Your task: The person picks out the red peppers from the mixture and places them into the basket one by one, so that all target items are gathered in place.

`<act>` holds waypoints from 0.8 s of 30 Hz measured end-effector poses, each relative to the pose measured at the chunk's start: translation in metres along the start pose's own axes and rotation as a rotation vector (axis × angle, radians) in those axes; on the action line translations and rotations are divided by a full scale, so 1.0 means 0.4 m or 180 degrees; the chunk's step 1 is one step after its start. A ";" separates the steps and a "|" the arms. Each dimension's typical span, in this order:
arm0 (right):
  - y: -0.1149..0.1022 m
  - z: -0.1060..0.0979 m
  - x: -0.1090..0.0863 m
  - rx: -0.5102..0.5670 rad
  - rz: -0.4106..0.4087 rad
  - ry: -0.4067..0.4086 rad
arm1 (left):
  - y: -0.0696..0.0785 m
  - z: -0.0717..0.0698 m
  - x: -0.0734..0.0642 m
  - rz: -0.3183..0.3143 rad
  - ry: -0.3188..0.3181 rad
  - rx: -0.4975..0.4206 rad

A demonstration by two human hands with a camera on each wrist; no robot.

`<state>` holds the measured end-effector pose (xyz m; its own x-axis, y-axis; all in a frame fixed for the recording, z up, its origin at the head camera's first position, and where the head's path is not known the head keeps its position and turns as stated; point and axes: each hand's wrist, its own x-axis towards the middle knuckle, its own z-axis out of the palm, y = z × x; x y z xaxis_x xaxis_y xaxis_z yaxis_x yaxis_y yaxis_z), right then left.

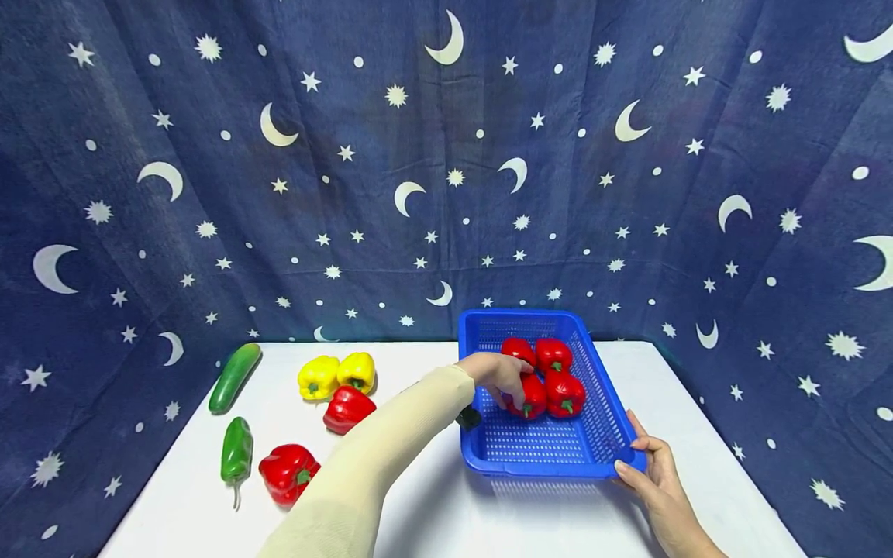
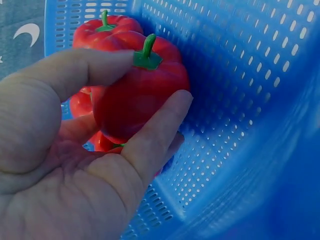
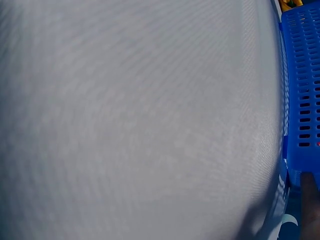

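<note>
My left hand (image 1: pixel 497 373) reaches into the blue plastic basket (image 1: pixel 544 469) and holds a red bell pepper (image 2: pixel 142 97). In the left wrist view, thumb and fingers lie on either side of this pepper, its green stem pointing up. Beside and behind it in the basket are several more red bell peppers (image 1: pixel 553 355). My right hand (image 1: pixel 659 480) grips the basket's near right corner, thumb over the rim and fingers along the outer side. The right wrist view shows mostly white tabletop, with the basket's slotted wall at its right edge and one dark finger (image 3: pixel 310 210).
Left of the basket on the white table (image 1: pixel 432 527) lie two yellow bell peppers (image 1: pixel 318 378), a red bell pepper (image 1: pixel 349 409) and another red one (image 1: pixel 287 473). Farther left are a green chili pepper (image 1: pixel 236 449) and a cucumber (image 1: pixel 234 378). A starry blue curtain (image 1: pixel 391 271) surrounds the table.
</note>
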<state>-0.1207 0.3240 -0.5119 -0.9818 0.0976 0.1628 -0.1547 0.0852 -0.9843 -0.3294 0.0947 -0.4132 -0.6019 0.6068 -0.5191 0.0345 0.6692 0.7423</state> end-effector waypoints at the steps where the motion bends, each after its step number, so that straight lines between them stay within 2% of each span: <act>1: -0.001 0.000 0.000 -0.0004 -0.0006 -0.0008 | -0.001 0.000 -0.002 -0.0014 0.0014 -0.0008; 8: 0.000 -0.001 -0.001 0.0002 -0.0147 -0.0107 | 0.009 0.004 -0.030 0.0042 0.0281 0.0251; 16: 0.005 -0.004 -0.001 0.0032 -0.0177 -0.0124 | 0.022 -0.006 -0.048 0.0025 0.0242 0.0314; 24: 0.008 -0.003 -0.002 0.0082 -0.0195 -0.0128 | 0.015 -0.002 -0.056 -0.0065 0.0391 0.0493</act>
<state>-0.1201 0.3252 -0.5150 -0.9739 0.0529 0.2205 -0.2171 0.0643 -0.9740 -0.3162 0.0846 -0.3969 -0.6962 0.5419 -0.4708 0.1379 0.7446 0.6531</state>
